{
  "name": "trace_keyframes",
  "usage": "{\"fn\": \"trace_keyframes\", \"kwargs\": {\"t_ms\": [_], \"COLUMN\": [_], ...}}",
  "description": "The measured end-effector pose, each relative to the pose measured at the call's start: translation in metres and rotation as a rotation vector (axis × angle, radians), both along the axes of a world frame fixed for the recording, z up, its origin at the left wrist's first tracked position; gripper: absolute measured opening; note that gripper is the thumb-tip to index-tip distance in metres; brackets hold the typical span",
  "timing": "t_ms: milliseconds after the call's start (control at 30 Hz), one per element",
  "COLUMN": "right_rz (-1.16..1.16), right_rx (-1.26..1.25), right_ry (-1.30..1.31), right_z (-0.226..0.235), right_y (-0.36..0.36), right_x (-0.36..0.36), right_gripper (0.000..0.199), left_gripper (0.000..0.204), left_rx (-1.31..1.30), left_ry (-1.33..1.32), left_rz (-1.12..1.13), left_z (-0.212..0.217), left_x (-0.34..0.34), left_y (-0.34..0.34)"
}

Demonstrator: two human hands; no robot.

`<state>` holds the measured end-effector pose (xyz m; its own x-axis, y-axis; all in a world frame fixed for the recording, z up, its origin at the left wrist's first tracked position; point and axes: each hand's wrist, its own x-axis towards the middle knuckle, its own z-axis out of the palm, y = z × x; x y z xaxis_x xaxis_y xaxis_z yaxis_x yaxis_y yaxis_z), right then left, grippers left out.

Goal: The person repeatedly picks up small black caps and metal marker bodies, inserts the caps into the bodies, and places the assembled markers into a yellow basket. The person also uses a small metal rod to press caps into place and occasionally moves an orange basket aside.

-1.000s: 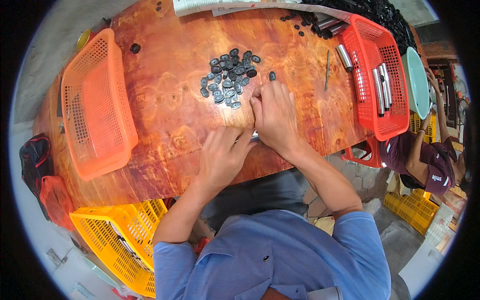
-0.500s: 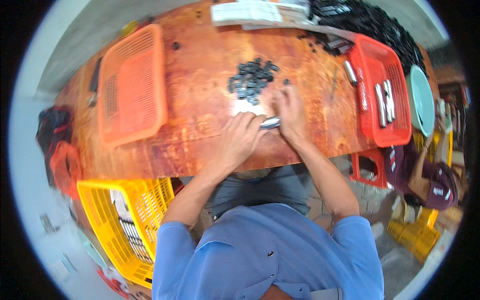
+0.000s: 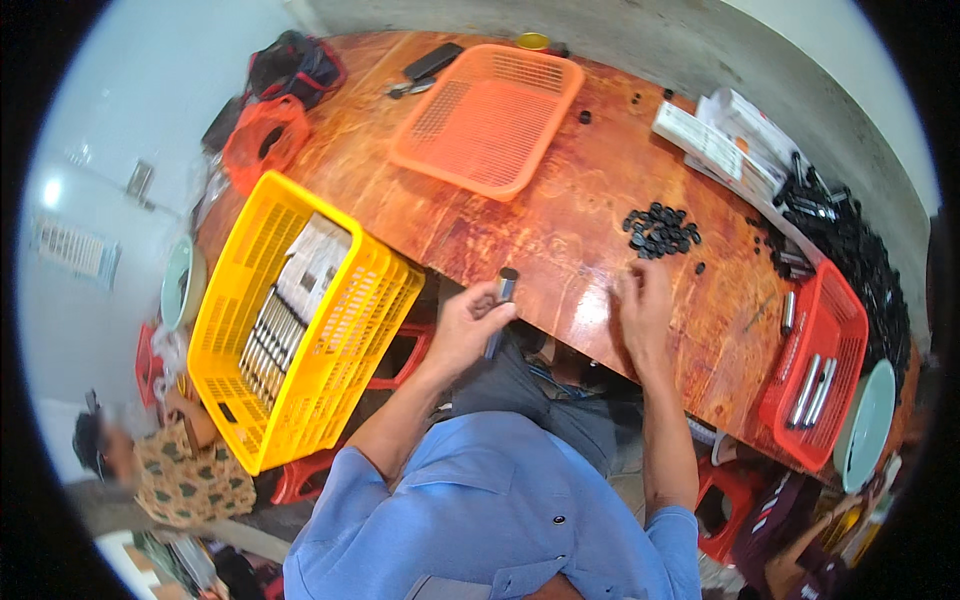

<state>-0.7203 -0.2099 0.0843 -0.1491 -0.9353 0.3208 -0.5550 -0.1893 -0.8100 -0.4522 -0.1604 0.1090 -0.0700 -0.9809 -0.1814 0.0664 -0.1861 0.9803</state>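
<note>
In my left hand (image 3: 468, 328), thumb and fingers close round a shiny metal tube (image 3: 506, 288) with a dark end, held upright just off the table's near edge. Below the hand the tube's lower part shows. My right hand (image 3: 645, 300) is over the table with its fingers bent together at the near side of a pile of small black caps (image 3: 662, 230). Whatever is between those fingertips is hidden. One loose black cap (image 3: 700, 268) lies beside the pile.
An orange basket (image 3: 470, 150) sits at the table's far side. To the left stands a yellow crate (image 3: 345, 350) with rows of tubes. At right are a red basket (image 3: 840, 300) with metal tubes, a green basin (image 3: 868, 430) and heaped black parts (image 3: 860, 255). Other people sit at both sides.
My view has swung to the left. My left hand has carried the tube leftward, away from my right hand, to the table edge. The right hand is now close to the caps.
</note>
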Motion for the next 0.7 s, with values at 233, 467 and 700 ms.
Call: {"fn": "trace_keyframes", "kwargs": {"t_ms": [233,467,700], "right_rz": [0.568,0.679,0.691], "right_rx": [-0.075,-0.256,-0.299], "right_ry": [0.253,0.331,0.523], "right_z": [0.0,-0.006,-0.012], "right_y": [-0.019,-0.06,-0.075], "right_x": [0.095,0.176,0.239], "right_gripper": [0.015,0.015,0.022], "left_gripper": [0.042,0.032,0.028], "left_rx": [-0.353,-0.315,0.065], "left_ry": [-0.348,-0.813,-0.948], "left_rz": [0.42,0.773,0.66], "left_z": [0.058,0.117,0.059], "left_x": [0.077,0.204,0.348], "left_y": [0.033,0.068,0.081]}}
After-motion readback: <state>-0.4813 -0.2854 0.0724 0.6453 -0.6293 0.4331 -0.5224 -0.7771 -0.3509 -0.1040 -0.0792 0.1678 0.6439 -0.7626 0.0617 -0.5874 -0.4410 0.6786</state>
